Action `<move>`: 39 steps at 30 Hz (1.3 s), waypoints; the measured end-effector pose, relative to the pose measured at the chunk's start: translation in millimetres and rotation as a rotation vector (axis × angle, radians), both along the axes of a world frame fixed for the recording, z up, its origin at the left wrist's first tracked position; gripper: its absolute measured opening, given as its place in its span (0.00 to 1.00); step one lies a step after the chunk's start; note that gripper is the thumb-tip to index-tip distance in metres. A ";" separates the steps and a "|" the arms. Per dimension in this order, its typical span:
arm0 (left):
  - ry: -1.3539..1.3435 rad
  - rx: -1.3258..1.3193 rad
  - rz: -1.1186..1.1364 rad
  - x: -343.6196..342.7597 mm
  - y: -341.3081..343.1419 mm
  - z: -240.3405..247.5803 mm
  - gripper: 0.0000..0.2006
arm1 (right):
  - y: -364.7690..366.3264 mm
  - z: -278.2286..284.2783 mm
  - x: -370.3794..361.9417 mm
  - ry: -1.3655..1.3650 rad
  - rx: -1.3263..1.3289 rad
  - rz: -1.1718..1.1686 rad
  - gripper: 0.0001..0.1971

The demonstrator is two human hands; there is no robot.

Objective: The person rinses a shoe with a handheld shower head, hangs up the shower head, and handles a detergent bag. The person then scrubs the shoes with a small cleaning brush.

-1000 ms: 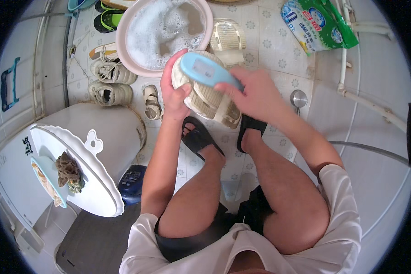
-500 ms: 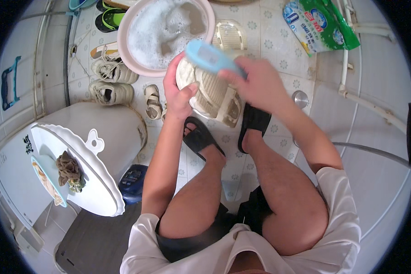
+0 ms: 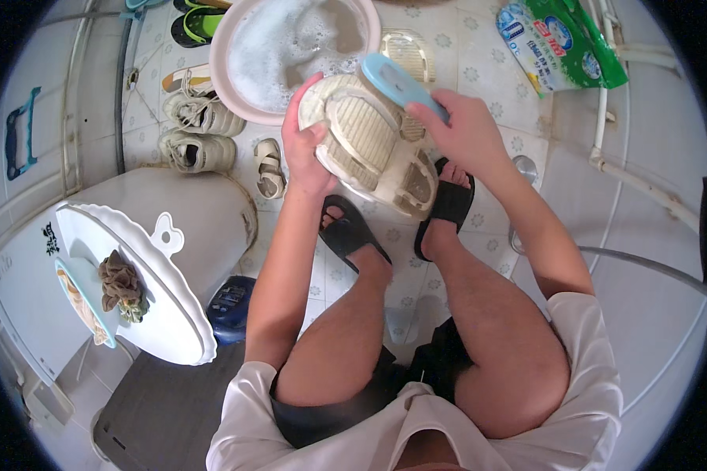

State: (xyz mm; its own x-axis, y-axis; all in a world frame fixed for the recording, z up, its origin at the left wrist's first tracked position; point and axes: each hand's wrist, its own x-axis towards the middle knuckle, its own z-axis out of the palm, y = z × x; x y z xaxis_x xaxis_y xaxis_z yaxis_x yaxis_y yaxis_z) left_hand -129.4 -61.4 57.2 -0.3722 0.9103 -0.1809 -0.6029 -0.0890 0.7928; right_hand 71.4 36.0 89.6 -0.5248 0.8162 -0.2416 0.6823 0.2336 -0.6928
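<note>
My left hand is wrapped round the left edge of a cream shoe. The ridged sole faces up, and the upper is hidden underneath. With my right hand I grip the handle of a light blue scrub brush. The brush's back is uppermost and its bristles are hidden. It lies over the far right edge of the sole; whether it touches, I cannot tell. Just beyond the shoe stands a pink basin of sudsy water. A second pale, ridged sole shows on the floor right of the basin.
Cream sneakers, a sandal and black-and-green clogs are on the tiles at the left. A green detergent bag lies far right by white pipes. A scalloped white tray sits at left. My feet wear black slides.
The shoe has tilted and turned so more of its sole shows. The brush has shifted right along the sole with my right hand. My left hand keeps its hold.
</note>
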 end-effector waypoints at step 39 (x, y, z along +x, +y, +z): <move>0.038 -0.144 -0.126 -2.8 -7.2 -11.1 0.58 | -25.7 26.7 -4.4 0.281 -0.293 0.047 0.24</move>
State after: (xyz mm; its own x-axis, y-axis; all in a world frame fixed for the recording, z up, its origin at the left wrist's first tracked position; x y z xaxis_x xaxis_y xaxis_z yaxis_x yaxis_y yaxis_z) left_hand -132.2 -68.7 46.1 -0.2661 0.9160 -0.3003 -0.5713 0.1011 0.8145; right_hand 67.0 10.3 116.3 -0.6388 0.7074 -0.3025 0.4503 0.0250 -0.8925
